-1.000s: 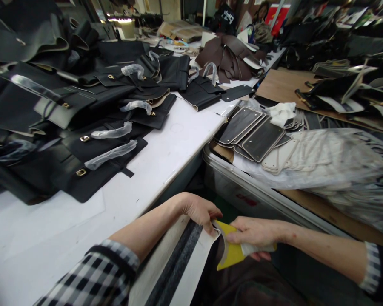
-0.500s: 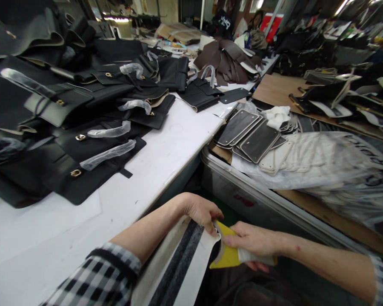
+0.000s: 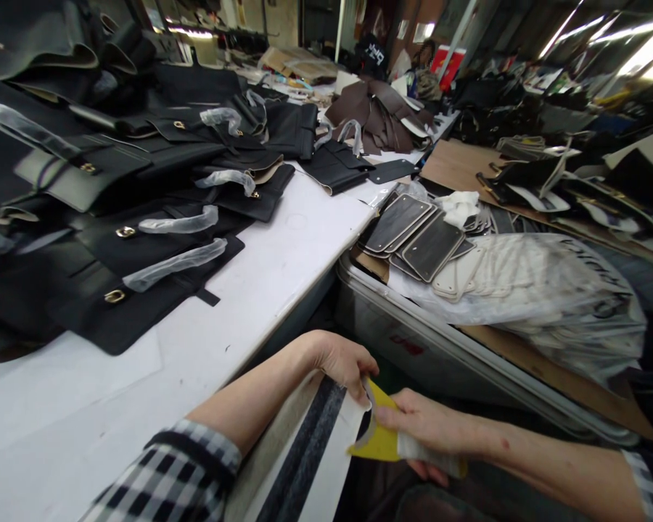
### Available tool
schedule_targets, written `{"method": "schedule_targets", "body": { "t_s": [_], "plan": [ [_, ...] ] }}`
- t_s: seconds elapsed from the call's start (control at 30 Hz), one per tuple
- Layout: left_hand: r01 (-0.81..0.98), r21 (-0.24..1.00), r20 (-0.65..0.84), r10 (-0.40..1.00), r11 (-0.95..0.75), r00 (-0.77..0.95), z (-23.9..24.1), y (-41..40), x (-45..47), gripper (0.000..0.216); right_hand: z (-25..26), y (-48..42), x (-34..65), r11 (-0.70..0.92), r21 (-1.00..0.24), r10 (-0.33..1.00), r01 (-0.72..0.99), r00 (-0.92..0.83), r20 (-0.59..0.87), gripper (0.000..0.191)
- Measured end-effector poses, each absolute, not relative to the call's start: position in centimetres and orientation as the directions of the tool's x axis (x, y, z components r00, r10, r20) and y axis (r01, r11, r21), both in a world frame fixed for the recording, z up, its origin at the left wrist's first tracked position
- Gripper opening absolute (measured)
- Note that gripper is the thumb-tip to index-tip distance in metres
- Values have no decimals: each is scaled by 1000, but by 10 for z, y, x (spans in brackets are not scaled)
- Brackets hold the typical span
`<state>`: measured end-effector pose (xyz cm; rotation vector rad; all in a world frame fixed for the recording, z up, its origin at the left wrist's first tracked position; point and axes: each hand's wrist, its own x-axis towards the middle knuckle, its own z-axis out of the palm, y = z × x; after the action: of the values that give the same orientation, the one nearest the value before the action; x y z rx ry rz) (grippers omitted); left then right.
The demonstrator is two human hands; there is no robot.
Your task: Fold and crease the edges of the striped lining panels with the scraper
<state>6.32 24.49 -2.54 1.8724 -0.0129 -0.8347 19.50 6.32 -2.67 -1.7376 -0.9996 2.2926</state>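
Note:
My left hand (image 3: pixel 340 360) is closed on the top edge of a cream panel (image 3: pixel 283 464) with a dark grey strip down its middle, held below the table's front edge. My right hand (image 3: pixel 421 429) grips a yellow and white piece (image 3: pixel 384 435) and presses it against that same edge, so both hands meet there. Both forearms come out of black and white checked sleeves.
A white table (image 3: pixel 261 275) holds a pile of black leather bag pieces (image 3: pixel 141 210) with gold studs and plastic-wrapped straps. A grey bin (image 3: pixel 392 326) to the right carries flat rounded panels (image 3: pixel 419 239) and clear plastic (image 3: pixel 549 283). Brown leather scraps (image 3: pixel 381 109) lie far back.
The view has swung slightly up and right. My right hand has slid a little lower and left along the panel's edge with the yellow piece; my left hand keeps its grip.

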Motion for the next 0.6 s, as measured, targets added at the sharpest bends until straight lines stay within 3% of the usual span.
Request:
{"method": "schedule_targets", "body": {
  "t_s": [0.6],
  "plan": [
    [331,812,-525,-356,-480,773,-26,246,65,90,-49,49,178,-819,-543,482,185,-291,-826,64]
  ]
}}
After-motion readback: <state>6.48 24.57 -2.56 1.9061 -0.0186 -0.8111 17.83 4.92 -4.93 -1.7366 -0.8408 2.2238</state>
